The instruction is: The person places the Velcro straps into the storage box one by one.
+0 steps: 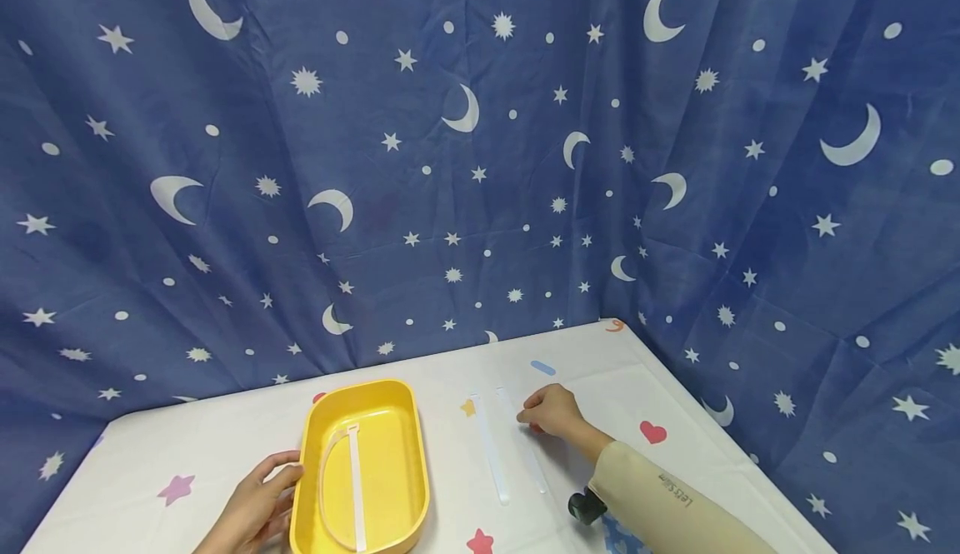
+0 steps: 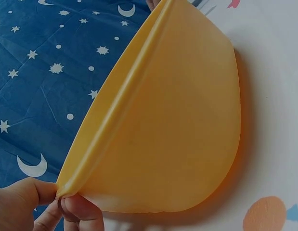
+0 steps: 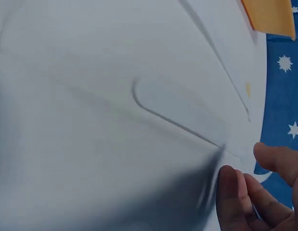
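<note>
backdrop: blue cloth (image 1: 480,162) printed with white moons and stars, hung behind and down the right side of the table.
surface: white table cover (image 1: 225,446) with coloured shapes; pink star (image 1: 176,487) near the left edge, red heart (image 1: 653,431) toward the right edge.
yellow tray (image 1: 365,466): oblong, near the front edge, left of centre; holds white strips, one straight, one bowed.
left hand (image 1: 258,508): at the tray's left rim by the front edge; in the left wrist view thumb and fingers (image 2: 81,211) pinch the rim, the tray's outer wall filling that view.
right hand (image 1: 551,410): right of centre, toward the back edge, fingers curled down on the cover at the far end of a clear strip (image 1: 525,446); in the right wrist view the fingertips (image 3: 230,185) meet the strip's end, though whether they grip it i cannot tell.
second strip (image 1: 489,450): just left of the first, roughly parallel, between tray and right hand.
sleeve (image 1: 675,508): beige, right forearm.
</note>
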Motion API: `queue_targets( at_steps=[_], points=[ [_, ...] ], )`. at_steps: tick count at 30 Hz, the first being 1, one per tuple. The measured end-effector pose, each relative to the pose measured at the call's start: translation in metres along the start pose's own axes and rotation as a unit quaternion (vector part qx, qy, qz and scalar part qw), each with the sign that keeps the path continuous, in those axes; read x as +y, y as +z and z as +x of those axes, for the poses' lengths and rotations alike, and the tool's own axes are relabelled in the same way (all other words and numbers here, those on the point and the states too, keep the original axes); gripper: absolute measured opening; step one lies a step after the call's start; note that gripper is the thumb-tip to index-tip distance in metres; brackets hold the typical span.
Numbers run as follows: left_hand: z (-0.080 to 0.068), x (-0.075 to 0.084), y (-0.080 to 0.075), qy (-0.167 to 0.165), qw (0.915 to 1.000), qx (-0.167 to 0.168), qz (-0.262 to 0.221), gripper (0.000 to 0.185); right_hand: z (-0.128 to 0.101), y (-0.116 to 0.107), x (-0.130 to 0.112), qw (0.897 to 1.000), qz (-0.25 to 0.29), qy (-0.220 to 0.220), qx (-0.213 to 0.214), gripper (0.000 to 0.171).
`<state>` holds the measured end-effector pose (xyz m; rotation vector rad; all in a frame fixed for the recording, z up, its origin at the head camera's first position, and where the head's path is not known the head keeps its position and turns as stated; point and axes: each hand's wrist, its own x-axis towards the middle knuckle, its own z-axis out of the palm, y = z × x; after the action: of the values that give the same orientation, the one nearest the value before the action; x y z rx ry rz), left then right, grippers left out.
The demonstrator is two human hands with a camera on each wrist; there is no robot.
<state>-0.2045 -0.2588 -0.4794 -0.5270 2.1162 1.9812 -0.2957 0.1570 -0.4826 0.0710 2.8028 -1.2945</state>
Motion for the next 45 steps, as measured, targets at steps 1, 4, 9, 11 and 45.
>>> queue_targets(
  at_steps=[1, 4, 9, 11, 45],
  points=[
    [0.000, 0.000, 0.000, 0.000, 1.0000, 0.000, 0.000, 0.047, -0.001, 0.002, 0.001, 1.000, 0.000, 0.000, -0.001, 0.020],
    [0.000, -0.001, 0.000, 0.002, 1.0000, -0.001, 0.001, 0.048, -0.001, 0.009, 0.003, 1.000, -0.002, 0.000, 0.008, 0.020],
    [0.000, -0.001, 0.000, 0.001, 1.0000, -0.001, 0.002, 0.048, 0.000, 0.019, 0.005, 0.999, -0.007, 0.002, 0.037, 0.022],
    [0.000, -0.001, 0.000, 0.000, 1.0000, 0.001, 0.003, 0.048, 0.001, 0.022, 0.005, 0.999, -0.010, 0.002, 0.048, 0.024],
    [0.001, 0.001, 0.000, -0.007, 1.0000, -0.001, 0.006, 0.049, -0.001, 0.024, 0.002, 0.997, -0.021, -0.013, 0.075, 0.019]
  ],
)
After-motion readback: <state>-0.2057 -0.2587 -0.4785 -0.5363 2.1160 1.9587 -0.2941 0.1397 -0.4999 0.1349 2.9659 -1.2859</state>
